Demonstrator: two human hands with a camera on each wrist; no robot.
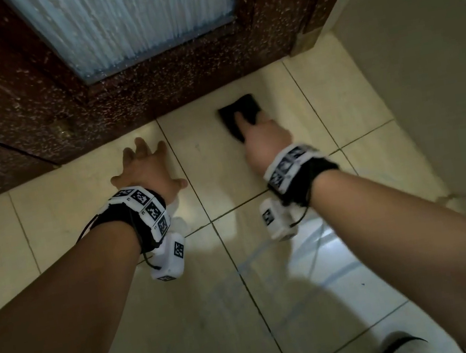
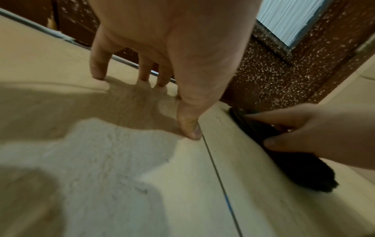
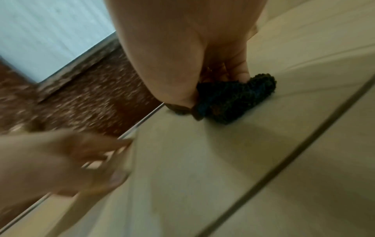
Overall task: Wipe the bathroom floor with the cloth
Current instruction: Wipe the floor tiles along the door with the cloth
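A dark folded cloth (image 1: 238, 111) lies on the cream tiled floor (image 1: 217, 179) close to the foot of the door. My right hand (image 1: 265, 137) grips its near end and presses it to the tile; in the right wrist view the cloth (image 3: 233, 102) bulges out under the curled fingers (image 3: 239, 70). In the left wrist view the cloth (image 2: 300, 170) shows as a dark strip under that hand (image 2: 316, 133). My left hand (image 1: 145, 167) is spread flat, and its fingertips (image 2: 192, 133) bear on the floor (image 2: 121, 160) to the left of the cloth.
A dark brown speckled door (image 1: 29, 95) with a frosted glass panel (image 1: 124, 19) stands right behind both hands. A pale wall (image 1: 420, 55) closes the right side. A grey and white shoe tip (image 1: 402, 348) is at the bottom right. Dark grout lines cross the tiles.
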